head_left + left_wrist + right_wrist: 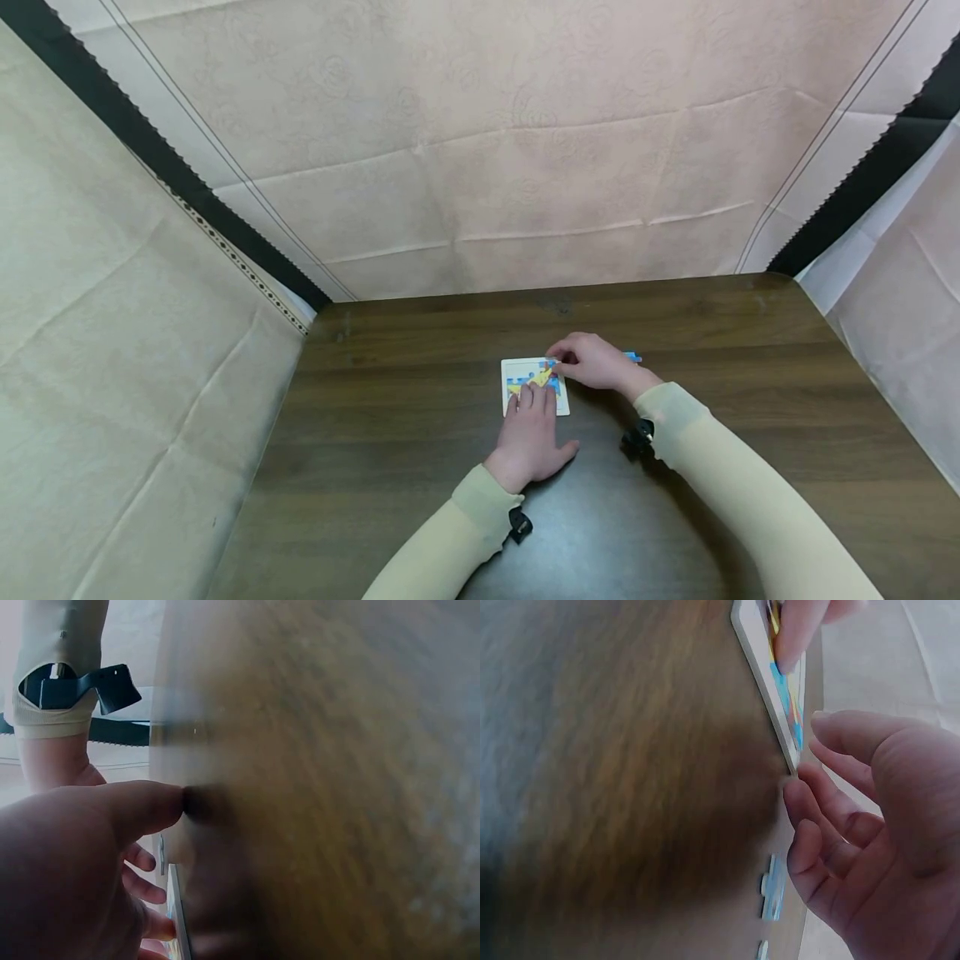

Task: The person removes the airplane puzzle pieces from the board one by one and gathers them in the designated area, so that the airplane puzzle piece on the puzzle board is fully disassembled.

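My left hand [528, 437] is flat-fingered, thumb out wide, on the near side of the white puzzle tray [564, 405], blue and yellow pieces [542, 377] inside its rim. My right hand [596, 362] bends around the tray's far-right corner, can't tell if it's pinching anything, and a loose blue piece [633, 357] lies off to the tray's right.

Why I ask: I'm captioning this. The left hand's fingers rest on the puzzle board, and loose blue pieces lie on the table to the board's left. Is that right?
Not quite: the loose blue pieces lie on the table to the right of the puzzle board, as the head view shows. The left hand does rest its fingers there.
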`<state>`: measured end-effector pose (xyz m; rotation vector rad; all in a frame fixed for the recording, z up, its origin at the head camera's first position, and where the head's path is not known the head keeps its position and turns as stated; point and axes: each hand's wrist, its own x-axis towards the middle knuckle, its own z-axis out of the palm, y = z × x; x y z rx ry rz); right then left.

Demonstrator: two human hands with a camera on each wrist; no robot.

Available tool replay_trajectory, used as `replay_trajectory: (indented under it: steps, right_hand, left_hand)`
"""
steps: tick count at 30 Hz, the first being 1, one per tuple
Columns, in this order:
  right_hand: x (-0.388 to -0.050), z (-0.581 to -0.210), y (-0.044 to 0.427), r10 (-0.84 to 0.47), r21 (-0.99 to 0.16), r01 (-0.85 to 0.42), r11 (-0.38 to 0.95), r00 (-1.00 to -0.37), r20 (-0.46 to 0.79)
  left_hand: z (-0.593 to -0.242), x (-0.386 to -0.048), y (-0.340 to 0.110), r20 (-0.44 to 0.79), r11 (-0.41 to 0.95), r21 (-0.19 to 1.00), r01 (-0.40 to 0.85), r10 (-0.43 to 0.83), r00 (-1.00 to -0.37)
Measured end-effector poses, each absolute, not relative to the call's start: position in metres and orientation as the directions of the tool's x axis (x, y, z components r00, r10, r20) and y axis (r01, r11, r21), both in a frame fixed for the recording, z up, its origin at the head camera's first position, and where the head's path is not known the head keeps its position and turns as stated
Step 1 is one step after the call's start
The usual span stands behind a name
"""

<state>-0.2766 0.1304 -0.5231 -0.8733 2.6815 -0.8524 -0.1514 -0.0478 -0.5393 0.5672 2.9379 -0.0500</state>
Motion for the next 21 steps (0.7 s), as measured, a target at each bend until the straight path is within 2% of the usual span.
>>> replay_trajectory:
  steps: [6,12,21]
  right_hand:
    - [-0.277,-0.524,0.125,-0.608,-0.563,-0.497,0.661,-0.794,-0.014]
    - [-0.275,-0.522,0.123,-0.612,-0.551,-0.511,0.659,-0.791,0.001]
    - [-0.276,-0.521,0.116,-0.574,-0.562,-0.459,0.689,-0.818,-0.036]
  left_hand:
    - [-0.539,-0.151,-0.046,-0.159,0.934,-0.015,0.358,0.351,-0.923]
    - [-0.535,-0.148,-0.046,-0.175,0.938,0.023,0.347,0.345,-0.922]
    - [-0.542,-0.15,-0.045,-0.212,0.94,0.031,0.341,0.339,-0.916]
